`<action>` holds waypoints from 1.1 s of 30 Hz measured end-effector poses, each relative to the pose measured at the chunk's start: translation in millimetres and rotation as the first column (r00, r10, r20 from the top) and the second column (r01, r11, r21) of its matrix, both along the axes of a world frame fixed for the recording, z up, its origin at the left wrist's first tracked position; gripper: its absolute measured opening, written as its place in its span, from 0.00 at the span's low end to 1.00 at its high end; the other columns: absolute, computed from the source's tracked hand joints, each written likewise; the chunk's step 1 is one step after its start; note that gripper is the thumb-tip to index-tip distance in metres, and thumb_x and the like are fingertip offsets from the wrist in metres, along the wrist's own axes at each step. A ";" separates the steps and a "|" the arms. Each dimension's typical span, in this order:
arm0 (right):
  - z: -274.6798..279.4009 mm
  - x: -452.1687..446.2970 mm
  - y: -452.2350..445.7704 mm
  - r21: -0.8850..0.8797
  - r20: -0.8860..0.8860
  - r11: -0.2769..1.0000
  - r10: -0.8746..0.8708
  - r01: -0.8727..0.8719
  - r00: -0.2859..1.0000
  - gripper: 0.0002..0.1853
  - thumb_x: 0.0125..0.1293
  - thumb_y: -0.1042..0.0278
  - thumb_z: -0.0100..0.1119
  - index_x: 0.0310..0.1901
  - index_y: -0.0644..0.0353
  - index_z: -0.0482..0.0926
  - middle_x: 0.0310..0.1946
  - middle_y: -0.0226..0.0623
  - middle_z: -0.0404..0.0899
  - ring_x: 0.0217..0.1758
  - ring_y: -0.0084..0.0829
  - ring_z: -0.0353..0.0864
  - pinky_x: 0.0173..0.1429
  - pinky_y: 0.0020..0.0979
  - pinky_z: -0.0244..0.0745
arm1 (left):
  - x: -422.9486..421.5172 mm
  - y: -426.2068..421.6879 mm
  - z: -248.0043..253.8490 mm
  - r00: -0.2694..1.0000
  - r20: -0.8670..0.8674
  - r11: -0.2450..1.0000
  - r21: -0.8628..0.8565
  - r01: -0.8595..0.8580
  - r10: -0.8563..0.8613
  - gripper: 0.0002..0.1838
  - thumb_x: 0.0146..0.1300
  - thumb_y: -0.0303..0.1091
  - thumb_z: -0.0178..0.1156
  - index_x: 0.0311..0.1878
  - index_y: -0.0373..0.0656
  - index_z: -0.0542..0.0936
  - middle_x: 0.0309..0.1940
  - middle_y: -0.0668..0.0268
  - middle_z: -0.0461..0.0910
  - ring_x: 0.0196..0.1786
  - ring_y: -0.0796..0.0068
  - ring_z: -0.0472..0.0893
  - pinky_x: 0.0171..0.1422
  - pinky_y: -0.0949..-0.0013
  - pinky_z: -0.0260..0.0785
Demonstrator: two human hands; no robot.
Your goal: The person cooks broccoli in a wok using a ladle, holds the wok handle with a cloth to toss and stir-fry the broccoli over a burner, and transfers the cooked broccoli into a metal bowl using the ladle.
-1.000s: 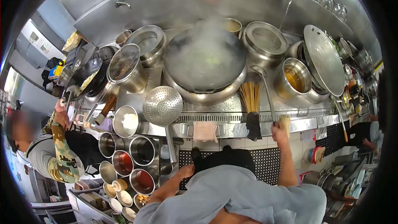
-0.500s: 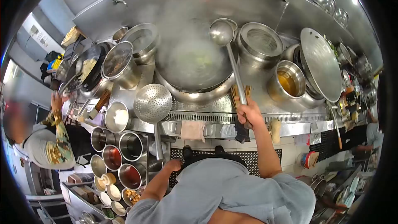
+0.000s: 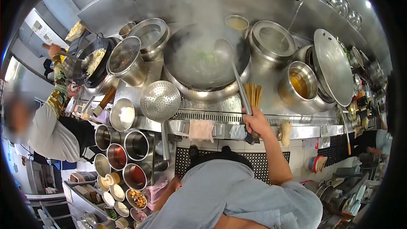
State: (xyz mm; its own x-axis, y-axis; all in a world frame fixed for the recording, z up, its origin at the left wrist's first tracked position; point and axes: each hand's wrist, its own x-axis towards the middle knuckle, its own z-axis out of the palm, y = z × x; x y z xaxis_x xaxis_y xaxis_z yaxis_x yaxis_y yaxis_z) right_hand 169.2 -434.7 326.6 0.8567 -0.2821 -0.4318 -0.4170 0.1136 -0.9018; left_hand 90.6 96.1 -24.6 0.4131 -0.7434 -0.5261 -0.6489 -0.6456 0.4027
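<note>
My right hand (image 3: 257, 124) is closed around the handle of a long steel ladle (image 3: 240, 84). The ladle's bowl hangs over the right part of a large wok (image 3: 180, 70), with steam around it. Pale green food (image 3: 204, 56) shows blurred through the steam in the wok. Low beside my body is my left hand (image 3: 174, 184), near the pots on the left; its fingers are mostly hidden. A perforated skimmer (image 3: 160, 101) rests on the stove edge, handle toward me.
Left of me stand several sauce pots (image 3: 136, 145) and ingredient bowls. Lidded pots flank the wok; a pot of amber liquid (image 3: 300, 85) and a tilted wok (image 3: 333, 68) are at right. A bamboo brush (image 3: 253, 95) lies near my right hand. A co-worker (image 3: 51, 131) stirs another wok at left.
The ladle has moved from the container behind the wok to over the wok. My left hand has drawn back toward my body. The co-worker's arm has risen with a utensil.
</note>
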 end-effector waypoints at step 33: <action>24.2 -2.4 25.0 0.964 0.181 0.224 -0.151 -0.145 0.972 0.15 0.71 0.74 0.45 0.56 0.71 0.70 0.21 0.23 0.67 0.11 0.14 0.62 0.19 0.21 0.62 | -5.9 2.3 20.2 0.807 -0.229 0.787 -0.195 -0.585 0.544 0.18 0.67 0.43 0.49 0.47 0.41 0.82 0.47 0.48 0.81 0.48 0.50 0.81 0.52 0.55 0.73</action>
